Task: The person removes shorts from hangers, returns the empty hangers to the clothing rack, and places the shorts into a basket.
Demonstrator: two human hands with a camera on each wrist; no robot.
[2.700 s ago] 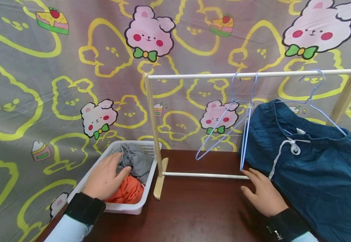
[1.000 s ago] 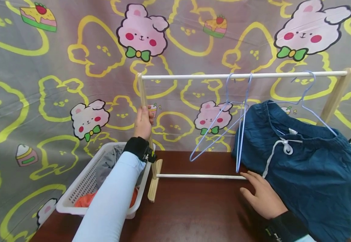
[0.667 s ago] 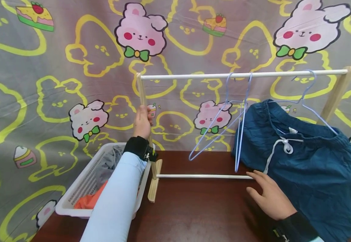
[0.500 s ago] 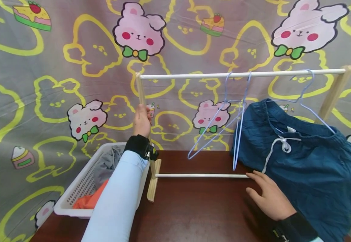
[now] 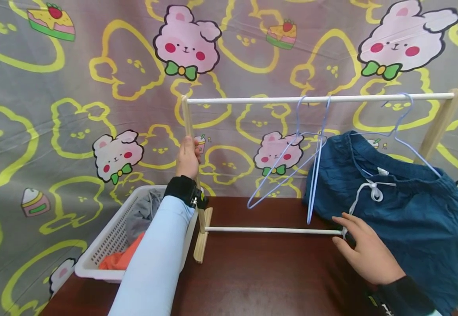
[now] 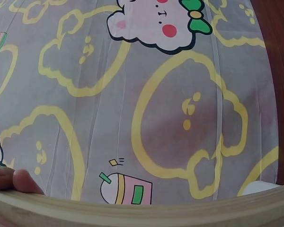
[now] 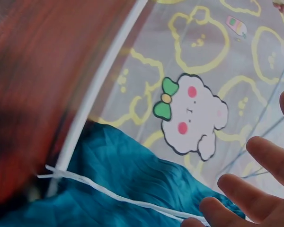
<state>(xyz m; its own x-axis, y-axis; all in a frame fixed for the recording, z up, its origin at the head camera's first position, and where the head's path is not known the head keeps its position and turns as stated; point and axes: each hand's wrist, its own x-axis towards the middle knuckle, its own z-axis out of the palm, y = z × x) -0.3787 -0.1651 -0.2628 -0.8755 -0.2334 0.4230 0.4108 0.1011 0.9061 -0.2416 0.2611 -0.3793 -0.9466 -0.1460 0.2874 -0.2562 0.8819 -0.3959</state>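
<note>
My left hand [image 5: 187, 159] grips the left wooden upright [image 5: 188, 117] of a small clothes rack. In the left wrist view its fingertips [image 6: 24, 181] curl over the wooden post [image 6: 146, 213]. My right hand [image 5: 371, 254] is held with fingers spread, in front of the blue shorts [image 5: 402, 215], near the end of the white drawstring [image 5: 358, 199]; whether it touches the cloth I cannot tell. The shorts hang from a light-blue hanger [image 5: 418, 154] at the right of the top rail [image 5: 248, 100]. Two bare hangers [image 5: 268, 175] hang left of them.
At the left stands a white basket [image 5: 106, 275] holding grey cloth [image 5: 140, 219] and orange cloth [image 5: 120, 259], partly hidden by my left sleeve. A white lower bar [image 5: 268, 229] runs just above the dark table [image 5: 245, 272]. A patterned curtain [image 5: 229, 52] hangs behind.
My left hand has left the clothes basket and now grasps the rack's left upright. My right hand has shifted a little right and down, its fingers still spread.
</note>
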